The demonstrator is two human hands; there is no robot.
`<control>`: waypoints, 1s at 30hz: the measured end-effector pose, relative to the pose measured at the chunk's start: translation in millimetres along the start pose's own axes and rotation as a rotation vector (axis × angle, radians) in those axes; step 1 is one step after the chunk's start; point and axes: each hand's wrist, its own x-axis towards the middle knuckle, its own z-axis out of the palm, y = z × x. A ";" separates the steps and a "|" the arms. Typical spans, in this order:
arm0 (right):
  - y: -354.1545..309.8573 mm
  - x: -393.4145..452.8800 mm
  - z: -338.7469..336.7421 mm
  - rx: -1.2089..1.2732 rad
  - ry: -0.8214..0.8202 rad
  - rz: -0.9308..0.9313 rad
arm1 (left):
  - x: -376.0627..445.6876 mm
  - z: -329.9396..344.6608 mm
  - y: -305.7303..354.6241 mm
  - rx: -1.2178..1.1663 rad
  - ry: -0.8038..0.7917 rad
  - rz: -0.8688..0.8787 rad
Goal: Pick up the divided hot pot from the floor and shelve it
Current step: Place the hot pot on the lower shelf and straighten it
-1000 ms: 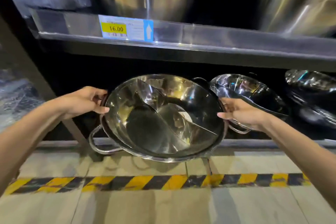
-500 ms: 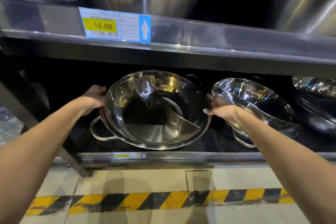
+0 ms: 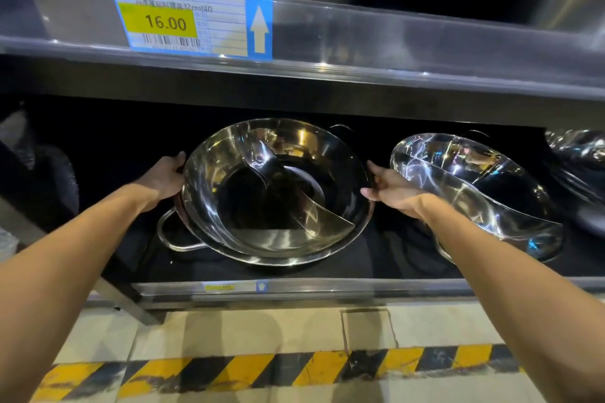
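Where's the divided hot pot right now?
In the head view, the divided hot pot sits tilted on the bottom shelf, centre frame, held between the left hand and right hand, left of another shiny pot.

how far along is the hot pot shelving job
Done: the shiny steel divided hot pot is off the floor and inside the dark bottom shelf, tilted, beside another shiny steel pot. In hand: the left hand and right hand grip its rim. Left: settle it and let go.
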 end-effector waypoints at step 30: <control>1.1 -56.4 59.1 0.045 0.322 -0.025 | -143.0 108.3 -13.3 -0.381 0.283 -0.014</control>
